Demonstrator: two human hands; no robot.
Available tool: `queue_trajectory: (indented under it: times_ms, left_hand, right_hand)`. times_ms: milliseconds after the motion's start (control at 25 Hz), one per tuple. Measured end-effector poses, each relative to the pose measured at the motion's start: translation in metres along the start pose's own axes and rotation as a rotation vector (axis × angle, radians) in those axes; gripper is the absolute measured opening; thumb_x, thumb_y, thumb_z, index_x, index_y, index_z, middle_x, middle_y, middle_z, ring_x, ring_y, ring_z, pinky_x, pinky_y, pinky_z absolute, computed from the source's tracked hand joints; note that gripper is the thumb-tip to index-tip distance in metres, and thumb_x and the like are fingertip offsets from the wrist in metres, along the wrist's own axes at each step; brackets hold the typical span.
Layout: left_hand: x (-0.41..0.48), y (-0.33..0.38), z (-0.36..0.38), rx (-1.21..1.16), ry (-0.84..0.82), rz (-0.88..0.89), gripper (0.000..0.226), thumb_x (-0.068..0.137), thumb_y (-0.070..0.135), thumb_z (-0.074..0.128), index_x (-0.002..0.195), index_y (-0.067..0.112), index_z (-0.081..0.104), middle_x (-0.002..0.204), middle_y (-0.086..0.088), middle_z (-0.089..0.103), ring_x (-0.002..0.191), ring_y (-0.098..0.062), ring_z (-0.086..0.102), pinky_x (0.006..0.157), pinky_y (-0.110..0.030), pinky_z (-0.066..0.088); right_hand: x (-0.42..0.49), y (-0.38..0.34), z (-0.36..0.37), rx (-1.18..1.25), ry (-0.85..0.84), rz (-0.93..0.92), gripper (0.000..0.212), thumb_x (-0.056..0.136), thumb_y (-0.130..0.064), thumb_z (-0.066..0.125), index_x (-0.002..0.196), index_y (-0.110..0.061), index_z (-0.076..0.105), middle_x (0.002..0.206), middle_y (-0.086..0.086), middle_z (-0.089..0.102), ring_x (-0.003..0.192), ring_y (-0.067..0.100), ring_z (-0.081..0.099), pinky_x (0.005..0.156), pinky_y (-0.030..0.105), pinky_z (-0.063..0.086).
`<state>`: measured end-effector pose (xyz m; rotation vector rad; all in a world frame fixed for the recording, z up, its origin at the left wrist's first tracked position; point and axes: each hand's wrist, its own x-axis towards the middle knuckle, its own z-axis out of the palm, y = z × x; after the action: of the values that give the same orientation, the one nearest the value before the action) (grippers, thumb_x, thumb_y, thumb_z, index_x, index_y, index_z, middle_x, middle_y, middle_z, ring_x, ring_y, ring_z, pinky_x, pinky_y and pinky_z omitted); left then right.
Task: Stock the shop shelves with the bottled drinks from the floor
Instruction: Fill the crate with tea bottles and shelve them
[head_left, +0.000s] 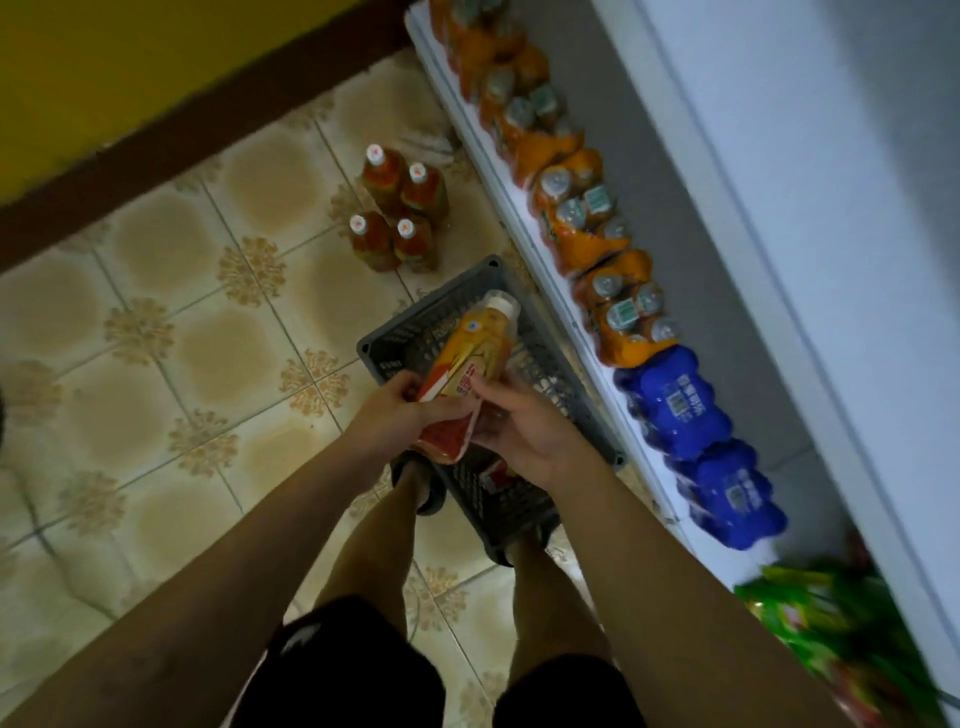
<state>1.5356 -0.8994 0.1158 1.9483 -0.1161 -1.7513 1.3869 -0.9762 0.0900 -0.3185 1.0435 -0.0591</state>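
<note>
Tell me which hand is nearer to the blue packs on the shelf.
Right. The right hand grips the orange bottle on the side toward the blue packs; the left hand grips its other side, farther away.

patterned floor tiles (140, 332) — yellow wall (130, 62), green packets (810, 613)

You wear black shorts (363, 675) at six o'clock of the view. They have two separate legs, and the left one carries a white mark (301, 639) on its seven o'clock side; its shape is too blurred to read. Below the hems both your legs are bare. Your left forearm (234, 545) and right forearm (675, 571) are bare as well, from the frame edge up to your hands. Your left foot is in dark footwear (421, 488), its kind unclear; the right foot is mostly hidden.
</note>
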Motion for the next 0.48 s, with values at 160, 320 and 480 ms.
queue_trajectory:
  times_ms: [160,320,480]
  left_hand:
    - [-0.104,0.027,-0.003,-0.042,-0.017,0.076,0.064,0.057,0.04,0.087,0.11,0.017,0.06,0.107,-0.009,0.068,0.09,-0.024,0.07,0.071,-0.033,0.056]
    - [-0.175,0.054,0.003,-0.053,-0.028,0.188,0.063,0.055,0.044,0.089,0.107,0.021,0.063,0.1,-0.002,0.07,0.085,-0.018,0.071,0.073,-0.03,0.056]
    - [-0.223,0.078,0.012,-0.07,-0.045,0.33,0.072,0.043,0.056,0.087,0.105,0.027,0.068,0.102,0.0,0.073,0.088,-0.015,0.071,0.082,-0.034,0.057]
  right_hand:
    - [-0.094,-0.022,0.044,-0.102,-0.011,-0.074,0.047,0.089,-0.015,0.068,0.132,-0.015,0.052,0.125,0.016,0.066,0.113,0.035,0.065,0.101,0.057,0.048]
    - [-0.177,-0.041,0.076,-0.107,0.039,-0.197,0.046,0.088,-0.013,0.069,0.131,-0.016,0.053,0.124,0.013,0.067,0.109,0.032,0.067,0.089,0.048,0.055]
    - [-0.241,-0.062,0.102,-0.163,0.098,-0.335,0.05,0.084,-0.014,0.073,0.129,-0.017,0.053,0.119,0.009,0.07,0.105,0.026,0.07,0.087,0.041,0.058]
